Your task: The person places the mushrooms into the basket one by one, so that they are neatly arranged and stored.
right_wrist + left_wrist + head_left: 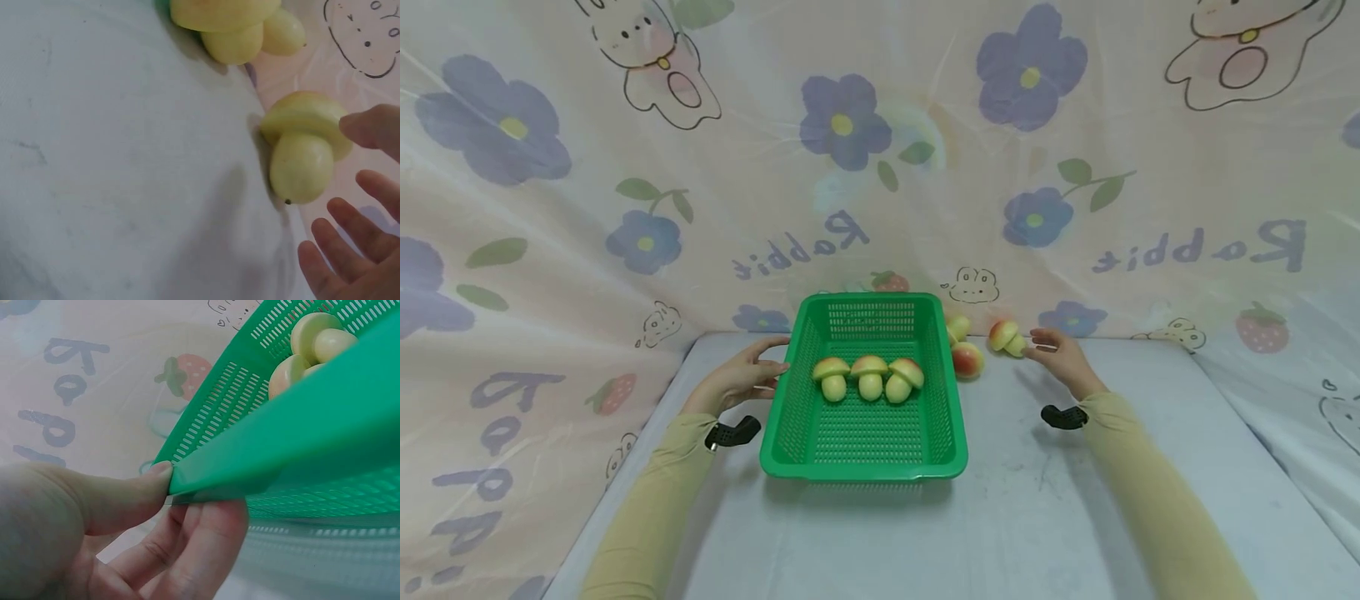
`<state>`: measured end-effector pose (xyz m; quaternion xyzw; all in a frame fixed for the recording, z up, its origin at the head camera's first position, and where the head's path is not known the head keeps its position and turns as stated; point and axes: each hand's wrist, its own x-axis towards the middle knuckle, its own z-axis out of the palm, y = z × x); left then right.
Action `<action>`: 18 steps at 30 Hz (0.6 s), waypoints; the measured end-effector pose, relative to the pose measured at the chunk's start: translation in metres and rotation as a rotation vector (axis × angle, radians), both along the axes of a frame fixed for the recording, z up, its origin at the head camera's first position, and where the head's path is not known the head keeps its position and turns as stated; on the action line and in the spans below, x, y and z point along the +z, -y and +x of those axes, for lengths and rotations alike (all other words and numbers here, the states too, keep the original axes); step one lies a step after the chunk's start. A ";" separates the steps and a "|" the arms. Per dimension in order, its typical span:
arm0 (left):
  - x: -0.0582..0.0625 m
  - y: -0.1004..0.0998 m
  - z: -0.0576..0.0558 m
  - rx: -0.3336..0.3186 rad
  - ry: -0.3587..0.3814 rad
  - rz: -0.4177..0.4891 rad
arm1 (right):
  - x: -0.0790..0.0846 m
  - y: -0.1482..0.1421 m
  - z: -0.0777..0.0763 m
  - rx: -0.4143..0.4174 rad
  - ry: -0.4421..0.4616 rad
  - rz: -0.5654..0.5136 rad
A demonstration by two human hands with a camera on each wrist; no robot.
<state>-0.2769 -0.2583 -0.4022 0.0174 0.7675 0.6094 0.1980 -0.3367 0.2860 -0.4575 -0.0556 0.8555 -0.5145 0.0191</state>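
A green plastic basket [865,454] stands on the table, with three mushroom-shaped toys [870,379] in a row inside it. My left hand [741,379] holds the basket's left rim, thumb above and fingers below, as the left wrist view shows close up. To the right of the basket, my right hand [1063,360] is beside another toy mushroom [301,165], which has a yellow stem and a reddish-yellow cap. The fingers of that hand are spread apart, and the thumb tip overlaps the cap's edge in the right wrist view.
Two more toy mushrooms lie against the basket's right side, one with a red cap [967,361] and one behind it [957,327]. The white table [1022,517] ends at a printed cloth [925,208] hanging behind and at the left.
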 end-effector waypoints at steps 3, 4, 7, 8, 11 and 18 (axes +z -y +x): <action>-0.001 0.000 0.000 0.003 0.000 0.004 | -0.004 0.004 -0.004 -0.019 0.005 -0.003; -0.002 0.000 -0.001 0.004 0.001 0.006 | -0.005 0.006 -0.005 -0.025 0.003 0.001; -0.003 0.000 -0.001 0.009 0.002 0.007 | -0.009 0.009 -0.008 -0.048 -0.003 -0.004; -0.003 0.000 -0.001 0.008 0.002 0.008 | -0.010 0.010 -0.009 -0.051 -0.007 -0.006; -0.003 0.000 -0.001 0.011 0.004 0.008 | -0.014 0.013 -0.013 -0.056 -0.012 -0.020; 0.000 -0.001 0.001 0.014 0.004 0.003 | -0.014 0.022 -0.020 -0.050 -0.037 0.013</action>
